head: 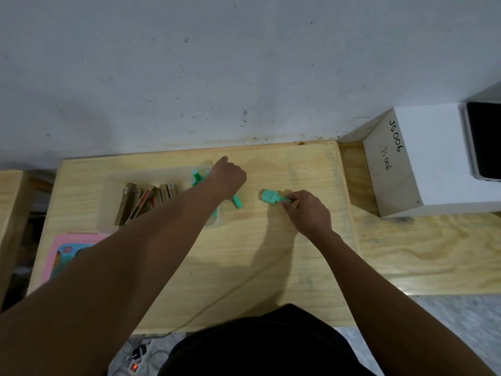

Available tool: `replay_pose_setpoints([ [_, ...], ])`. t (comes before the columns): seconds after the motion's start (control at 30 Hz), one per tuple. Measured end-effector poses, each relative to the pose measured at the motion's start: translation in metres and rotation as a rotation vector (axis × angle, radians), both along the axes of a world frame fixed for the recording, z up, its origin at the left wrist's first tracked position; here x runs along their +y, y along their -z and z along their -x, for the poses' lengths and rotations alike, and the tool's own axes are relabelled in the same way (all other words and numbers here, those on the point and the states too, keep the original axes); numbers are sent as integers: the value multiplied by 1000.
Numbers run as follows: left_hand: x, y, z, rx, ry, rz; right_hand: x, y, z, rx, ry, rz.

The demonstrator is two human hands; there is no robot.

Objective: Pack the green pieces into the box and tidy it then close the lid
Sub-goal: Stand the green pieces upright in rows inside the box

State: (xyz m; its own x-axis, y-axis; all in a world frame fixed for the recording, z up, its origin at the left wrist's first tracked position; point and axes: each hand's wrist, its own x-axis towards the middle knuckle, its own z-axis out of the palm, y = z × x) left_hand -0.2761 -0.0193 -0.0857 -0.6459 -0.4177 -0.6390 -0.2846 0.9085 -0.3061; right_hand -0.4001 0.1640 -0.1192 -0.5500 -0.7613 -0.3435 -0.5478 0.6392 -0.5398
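Observation:
A clear plastic box [108, 202] lies on the wooden table. It holds several brown pieces [141, 199] on its left and green pieces [197, 178] at its right end. My left hand [227, 177] hovers over the box's right end, fingers closed around a green piece [237, 202] that sticks out below the fist. Right of the box, my right hand [306, 210] pinches another green piece [271, 196] lying on the table. My left forearm hides part of the box.
A pink lid or tray [58, 256] with a colourful picture lies at the table's front left. A white-topped wooden box marked JS006 [393, 164] stands to the right, with a dark tablet [485, 139] on it. The wall runs right behind the table.

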Motion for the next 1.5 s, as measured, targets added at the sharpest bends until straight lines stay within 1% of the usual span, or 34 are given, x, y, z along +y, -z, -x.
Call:
replay_pose_setpoints([
  [0.2, 9, 6, -6, 162, -110, 9, 0, 3, 6, -75, 107, -2],
  [0.37, 20, 14, -4, 323, -257, -114, 1, 3, 8, -89, 110, 21],
  [0.5, 30, 18, -2, 380, -301, -157, 1, 2, 11, -98, 113, 6],
  [0.6, 34, 22, -2, 410, -308, -127, 1, 2, 12, -124, 147, 14],
  [0.67, 36, 24, -2, 465, -339, -130, 2, 1, 14, -137, 152, 41],
  [0.73, 36, 25, -4, 612, -471, -199, 2, -2, 16, -161, 156, 91],
  [0.77, 36, 24, -5, 718, -580, -269, 1, -5, 17, -176, 158, 123],
  [0.87, 37, 6, -8, 1028, -954, -569, -2, -15, 17, -237, 175, 221],
  [0.93, 37, -11, -14, 1155, -1110, -713, -5, -22, 15, -292, 200, 285],
  [1.0, 34, -25, -27, 1227, -1192, -784, -10, -29, 11, -358, 213, 341],
  [1.1, 27, -42, -56, 1278, -1241, -809, -20, -42, -1, -480, 195, 409],
  [1.27, 27, -67, -111, 1278, -1243, -752, -32, -67, -31, -609, 122, 451],
  [1.37, 32, -78, -139, 1298, -1208, -723, -36, -81, -50, -602, 41, 460],
  [1.5, 38, -76, -168, 1248, -1157, -626, -38, -89, -68, -498, -79, 442],
])
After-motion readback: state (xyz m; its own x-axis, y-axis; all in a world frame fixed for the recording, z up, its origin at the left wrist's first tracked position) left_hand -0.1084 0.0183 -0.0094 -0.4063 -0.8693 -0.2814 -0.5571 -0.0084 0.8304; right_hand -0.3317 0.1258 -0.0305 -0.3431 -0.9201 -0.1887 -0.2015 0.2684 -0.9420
